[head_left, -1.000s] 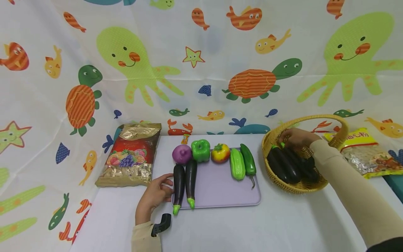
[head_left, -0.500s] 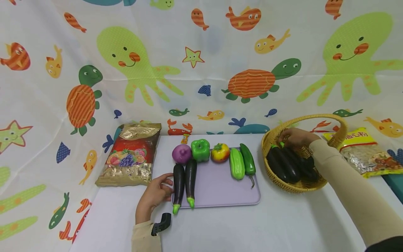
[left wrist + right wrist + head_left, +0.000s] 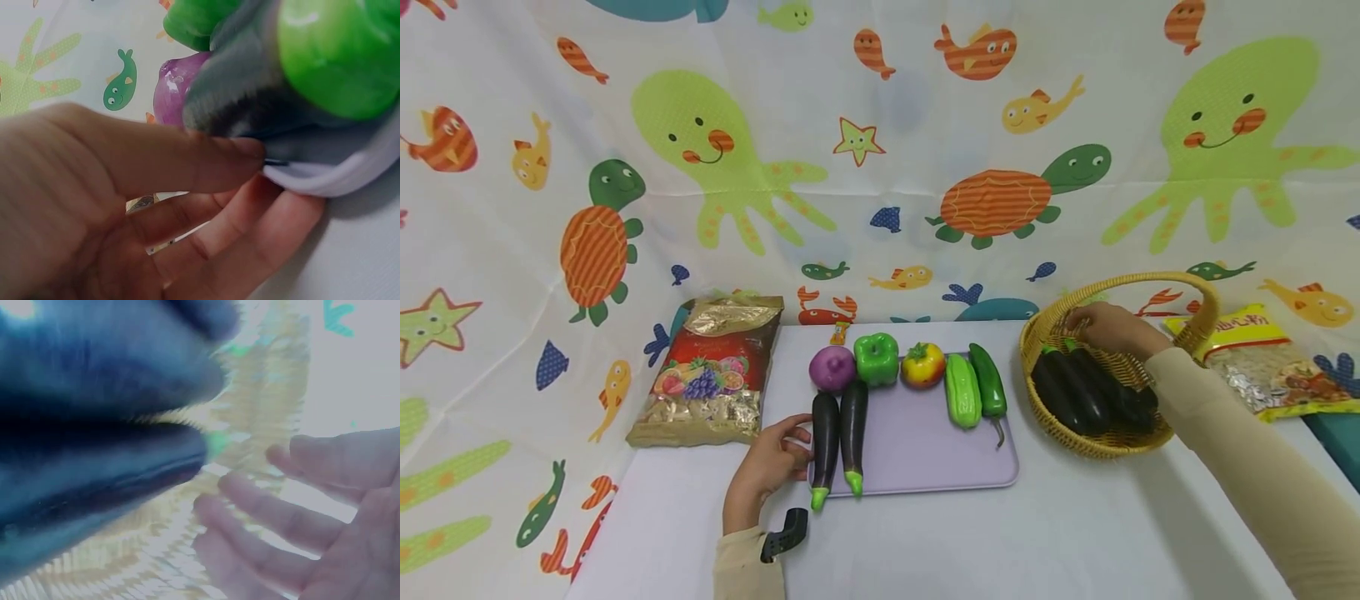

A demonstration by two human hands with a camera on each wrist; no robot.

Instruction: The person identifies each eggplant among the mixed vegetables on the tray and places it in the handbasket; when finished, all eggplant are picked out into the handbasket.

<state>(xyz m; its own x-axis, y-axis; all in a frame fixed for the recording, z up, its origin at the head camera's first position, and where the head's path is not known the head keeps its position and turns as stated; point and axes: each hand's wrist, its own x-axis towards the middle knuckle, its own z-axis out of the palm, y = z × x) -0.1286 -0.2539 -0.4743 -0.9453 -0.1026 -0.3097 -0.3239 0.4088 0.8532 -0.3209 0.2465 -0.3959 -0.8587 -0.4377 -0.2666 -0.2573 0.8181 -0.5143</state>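
My left hand (image 3: 767, 462) pinches the left rim of the lilac tray (image 3: 925, 450); in the left wrist view the thumb lies over the tray rim (image 3: 331, 181) with fingers beneath. Right beside that hand, two dark eggplants (image 3: 825, 442) lie side by side, green stem ends toward me. My right hand (image 3: 1116, 327) is inside the wicker basket (image 3: 1093, 452), over the stem ends of several eggplants (image 3: 1078, 392). In the right wrist view, the fingers of this hand (image 3: 300, 525) are loosely extended, apart from an eggplant's green stem (image 3: 217, 445), holding nothing.
Along the tray's back are a purple onion (image 3: 832, 368), green bell pepper (image 3: 876, 358) and red-yellow tomato-like fruit (image 3: 922, 365). A pale green ridged vegetable (image 3: 962, 390) and green chili (image 3: 988, 379) lie rightward. Bags flank the table: gold-red (image 3: 711, 375) and yellow (image 3: 1255, 358).
My right hand has let go at the eggplant's stem and risen slightly, baring the stem ends. The left hand stays at the tray rim. The head view has shifted a little.
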